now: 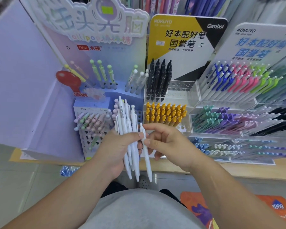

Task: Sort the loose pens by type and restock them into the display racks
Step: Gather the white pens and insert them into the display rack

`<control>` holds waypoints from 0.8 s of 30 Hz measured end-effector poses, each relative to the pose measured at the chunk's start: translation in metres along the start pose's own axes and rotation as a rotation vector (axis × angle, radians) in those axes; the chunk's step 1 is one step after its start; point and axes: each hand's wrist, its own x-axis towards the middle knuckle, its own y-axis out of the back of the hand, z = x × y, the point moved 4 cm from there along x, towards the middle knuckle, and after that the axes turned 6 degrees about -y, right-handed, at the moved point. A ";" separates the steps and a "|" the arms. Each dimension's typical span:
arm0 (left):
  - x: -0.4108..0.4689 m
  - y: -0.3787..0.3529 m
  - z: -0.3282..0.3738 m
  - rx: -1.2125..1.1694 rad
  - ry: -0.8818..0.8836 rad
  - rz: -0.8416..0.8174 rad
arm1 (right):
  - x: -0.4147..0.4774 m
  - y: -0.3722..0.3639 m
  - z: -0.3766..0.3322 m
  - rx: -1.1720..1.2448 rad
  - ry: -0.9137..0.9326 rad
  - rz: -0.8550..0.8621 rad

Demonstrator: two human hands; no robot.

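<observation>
Bundle of white pens [125,118] stands upright in the left hand [116,147], fingers curled fully round it, in front of the lollipop-pen rack [92,124]. Single white pen [147,162] sits just beside the bundle, pinched near its top by the right hand [168,142] fingers. Yellow pens [165,113] and black pens [158,80] stand in the clear rack [183,90] behind, on the desk [248,171]

This is looking like a stationery shop: branded cardboard display boards [180,40] are standing over clear acrylic racks [183,90], which are holding rows of colour-sorted pens [165,113] along a pale wooden shelf [254,171].
</observation>
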 end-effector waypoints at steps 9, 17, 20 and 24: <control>0.003 -0.004 -0.002 -0.020 0.033 0.016 | 0.001 0.022 0.008 0.038 -0.033 0.056; 0.006 0.038 -0.008 -0.002 0.039 0.126 | 0.005 0.043 0.031 -0.203 -0.051 0.224; 0.008 0.048 -0.013 -0.034 0.042 0.148 | 0.014 0.040 0.045 -0.351 -0.030 0.319; 0.009 0.052 -0.016 -0.069 0.028 0.164 | 0.023 0.031 0.061 -0.490 0.057 0.432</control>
